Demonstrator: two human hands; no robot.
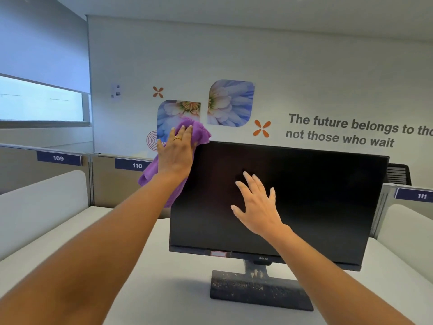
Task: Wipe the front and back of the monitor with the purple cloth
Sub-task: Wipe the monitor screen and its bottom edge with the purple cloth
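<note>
A black monitor (316, 202) stands on a dark stand (257, 289) on the white desk, its dark screen facing me and tilted back. My left hand (175, 153) is raised at the monitor's upper left corner, its straight fingers laid flat on the purple cloth (199, 132). The cloth hangs down behind that hand and the screen's left edge. My right hand (257, 207) lies flat on the screen's middle with its fingers spread and holds nothing.
The white desk (164, 266) has low white side panels (42, 207) on the left and right. Grey partitions carry number plates 109, 110 and 111. A dark chair back (398, 174) shows behind the monitor's right edge. Behind is a wall with flower pictures and lettering.
</note>
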